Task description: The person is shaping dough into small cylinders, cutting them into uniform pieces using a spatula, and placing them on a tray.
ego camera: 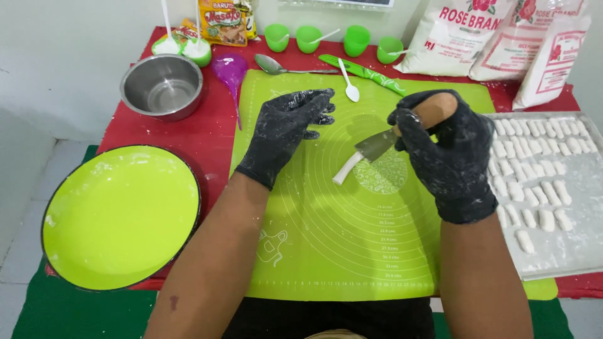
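My right hand (pixel 447 150), in a black glove dusted with flour, grips a scraper with a wooden handle (pixel 433 108) and a metal blade (pixel 377 146). The blade's edge touches a short white roll of dough (pixel 347 169) lying on the green silicone mat (pixel 352 245). My left hand (pixel 286 129), also in a black glove, hovers flat over the mat's upper left with fingers spread, holding nothing. It is a little way left of the dough roll.
A metal tray (pixel 581 251) with several dough pieces sits at right. A large green plate (pixel 119 216), a steel bowl (pixel 162 86) and a purple scoop (pixel 230 70) are at left. Green cups (pixel 356 40), spoons, a green knife (pixel 367 73) and flour bags (pixel 455 34) line the back.
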